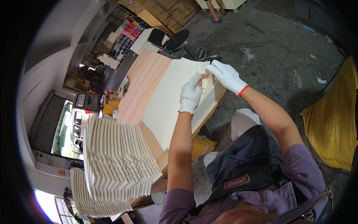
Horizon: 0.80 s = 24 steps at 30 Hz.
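A large cream sheet of paper or thin card lies on the wooden table, its right-hand edge turned up toward my hands. My left hand, in a white knit glove with red cuff trim and some bare fingertips, rests on the sheet near that edge. Its fingers are curled closed, and what they pinch is hidden. At the sheet's far right corner my right hand, gloved alike, has its fingers closed over the bent edge.
Tall piles of folded cream sheets stand at the left end of the wooden table. Beyond it are a black stool and a person's legs. Yellow sheeting hangs at right; paper scraps litter the floor.
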{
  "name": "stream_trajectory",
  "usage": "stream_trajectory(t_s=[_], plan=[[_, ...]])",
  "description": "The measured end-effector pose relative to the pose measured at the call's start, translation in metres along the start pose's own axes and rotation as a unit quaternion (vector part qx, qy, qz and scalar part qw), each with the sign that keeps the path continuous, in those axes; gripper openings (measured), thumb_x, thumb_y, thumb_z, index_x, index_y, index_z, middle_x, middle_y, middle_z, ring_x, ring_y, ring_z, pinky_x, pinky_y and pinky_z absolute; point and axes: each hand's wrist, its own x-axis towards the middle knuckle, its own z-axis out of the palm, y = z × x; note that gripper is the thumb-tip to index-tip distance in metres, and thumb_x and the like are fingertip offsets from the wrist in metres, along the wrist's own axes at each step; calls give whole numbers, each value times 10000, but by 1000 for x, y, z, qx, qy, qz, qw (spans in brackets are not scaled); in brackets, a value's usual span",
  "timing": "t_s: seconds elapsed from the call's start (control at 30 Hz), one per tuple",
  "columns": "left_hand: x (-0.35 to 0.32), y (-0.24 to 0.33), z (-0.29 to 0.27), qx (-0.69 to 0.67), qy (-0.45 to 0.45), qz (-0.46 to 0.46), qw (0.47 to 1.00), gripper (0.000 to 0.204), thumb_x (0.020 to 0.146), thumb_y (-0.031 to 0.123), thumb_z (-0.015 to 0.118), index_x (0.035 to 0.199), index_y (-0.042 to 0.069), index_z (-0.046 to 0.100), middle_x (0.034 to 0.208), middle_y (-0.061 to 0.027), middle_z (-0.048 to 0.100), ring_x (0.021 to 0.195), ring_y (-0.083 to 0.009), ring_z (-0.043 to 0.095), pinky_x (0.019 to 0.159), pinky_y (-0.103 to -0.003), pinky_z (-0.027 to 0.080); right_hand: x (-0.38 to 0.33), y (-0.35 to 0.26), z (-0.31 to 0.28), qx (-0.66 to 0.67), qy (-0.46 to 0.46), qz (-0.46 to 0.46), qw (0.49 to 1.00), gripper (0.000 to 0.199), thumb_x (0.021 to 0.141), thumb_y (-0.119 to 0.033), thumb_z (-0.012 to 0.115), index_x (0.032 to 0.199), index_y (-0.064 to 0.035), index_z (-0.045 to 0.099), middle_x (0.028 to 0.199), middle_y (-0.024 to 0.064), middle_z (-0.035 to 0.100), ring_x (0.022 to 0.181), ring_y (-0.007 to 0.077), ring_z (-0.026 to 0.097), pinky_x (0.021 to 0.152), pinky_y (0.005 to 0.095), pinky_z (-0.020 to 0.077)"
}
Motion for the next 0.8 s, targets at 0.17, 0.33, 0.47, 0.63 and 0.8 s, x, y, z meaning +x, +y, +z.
stream_trajectory(t_s=[0.17,0.33,0.47,0.63,0.8], plan=[[-3,26,0,113,-35,-37,992,322,886,190,767,1193,109,713,954,-91,691,893,-171,637,837,-317,517,-1,6,4,15,21,-3,1000,441,1046,-502,443,1029,-83,582,899,207,647,880,415,637,770,488,469],[-2,7,2,94,-15,-39,995,356,871,202,793,1209,122,715,883,-71,658,864,-161,623,819,-319,513,0,2,3,3,5,-1,1000,450,1041,-519,417,1079,-108,598,948,215,687,922,412,665,792,499,488],[-1,14,2,77,-24,-44,996,296,941,185,699,1228,113,709,956,-75,694,909,-174,644,860,-314,516,-1,4,-1,15,5,8,1000,457,1039,-528,423,1079,-107,596,939,212,686,922,408,667,793,494,488],[-4,-1,1,71,35,31,996,274,1006,146,566,1244,119,700,1057,-105,721,949,-217,668,896,-321,518,0,0,3,37,0,11,999,447,1035,-525,450,1051,-99,585,906,203,679,905,412,662,783,496,486],[-4,22,1,125,-36,-16,991,311,924,215,718,1228,149,705,1041,-120,720,957,-229,684,887,-340,530,0,10,6,41,32,5,999,439,1050,-479,484,1009,-54,585,849,174,620,822,371,625,760,449,472]])
